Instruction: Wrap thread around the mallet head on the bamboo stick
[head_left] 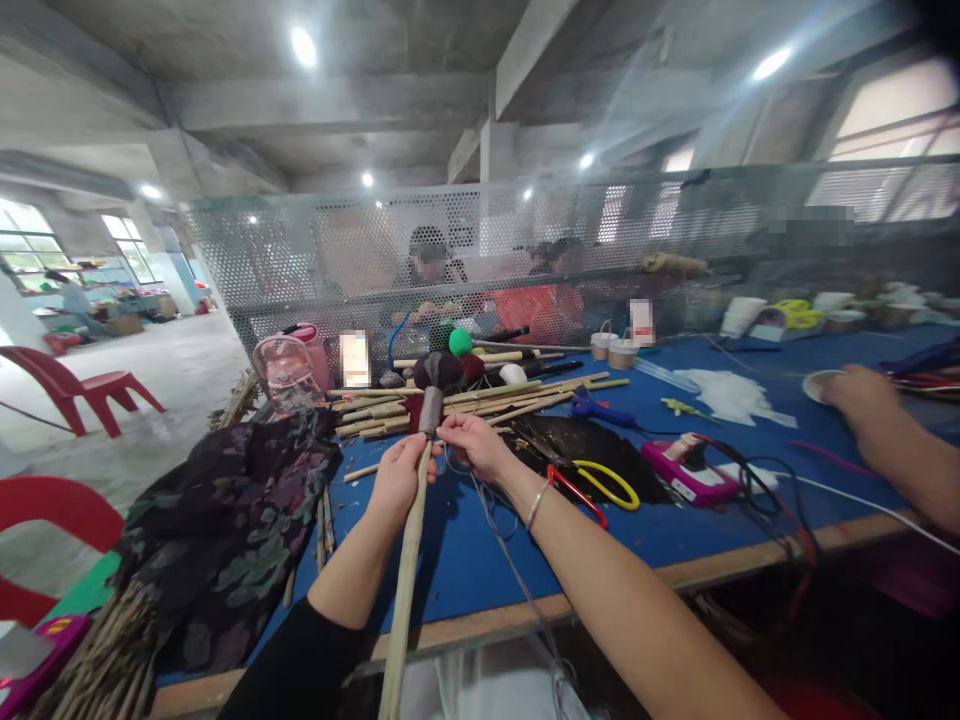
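Observation:
My left hand (399,480) is closed around a pale wooden stick (409,585), just below its wrapped upper end. That end carries a grey wrapping (430,408), with a dark round bundle (437,372) above it. Beside the stick, my right hand (480,448) is closed with thumb and finger pinched at the foot of the wrapping. Thin grey cord (517,575) hangs from around this hand down past the table edge. What exactly lies between the right fingertips is too small to make out for certain, but the cord leads to them.
Behind my hands lie several sticks (525,400) and a green ball (460,341). Scissors with red and yellow handles (609,482), a blue glue gun (600,408) and a magenta power strip (686,475) are at right. Another person's hand (862,398) works there. Dark patterned cloth (232,530) covers the left.

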